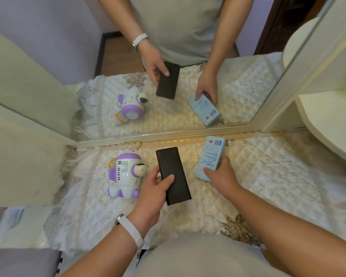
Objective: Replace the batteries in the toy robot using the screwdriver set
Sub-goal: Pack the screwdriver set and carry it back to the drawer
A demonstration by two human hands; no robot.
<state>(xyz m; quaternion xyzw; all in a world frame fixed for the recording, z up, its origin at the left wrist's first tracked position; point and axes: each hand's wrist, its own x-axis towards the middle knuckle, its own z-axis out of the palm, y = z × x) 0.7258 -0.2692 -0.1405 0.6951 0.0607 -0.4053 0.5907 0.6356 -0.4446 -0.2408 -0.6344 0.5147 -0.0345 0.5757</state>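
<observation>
Setting: a private home, probably a bedroom, at a mirrored cabinet or dressing table.

Obs.: the surface is draped with a cream quilted cover (pixel 258 166) that has lace trim and floral print at its edges. A framed mirror (pixel 238 86) stands along its far edge. Cream-painted furniture with rounded shelves (pixel 328 116) is at right, and a cream panel (pixel 18 166) is at left. The reflection shows a lilac wall (pixel 48 37), a wood floor (pixel 120 54) with dark skirting, and a dark wooden door frame (pixel 278 23). A purple-and-white toy robot (pixel 124 174) lies on the cover. Grey fabric (pixel 18 262) is at lower left; what it belongs to cannot be made out.
</observation>
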